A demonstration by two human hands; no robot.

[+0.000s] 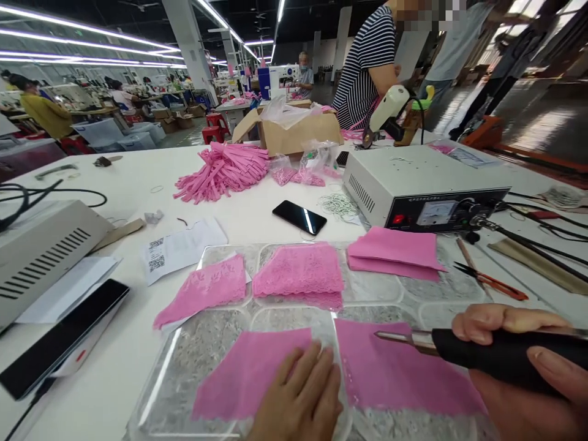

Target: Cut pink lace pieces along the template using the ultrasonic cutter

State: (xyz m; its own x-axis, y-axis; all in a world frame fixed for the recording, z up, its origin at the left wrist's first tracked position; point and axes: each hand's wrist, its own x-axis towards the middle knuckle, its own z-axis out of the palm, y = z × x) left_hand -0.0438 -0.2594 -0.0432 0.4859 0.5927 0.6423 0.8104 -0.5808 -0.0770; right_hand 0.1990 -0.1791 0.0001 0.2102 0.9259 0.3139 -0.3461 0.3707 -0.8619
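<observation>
My left hand (301, 392) lies flat with fingers stretched over the right part of a plain pink fabric piece (243, 361). My right hand (519, 367) is wrapped round the black handle of a soldering-iron-like tool (482, 352). Its pointed metal tip is over a second pink fabric piece (390, 373); whether it touches cannot be made out. Both pieces rest on a clear plastic sheet (169, 392) with rounded panels. Behind them sit a pink lace piece (211, 288), a stack of pink lace pieces (298, 269) and a stack of plain pink pieces (395, 251).
A metal control box (427, 184) with a dial and lit red switch stands back right. Nearby are orange-handled thread snips (500, 285). A phone (299, 217), a bundle of pink straps (225, 171) and a cardboard box (298, 131) lie beyond. A person in a striped shirt (367, 55) stands behind.
</observation>
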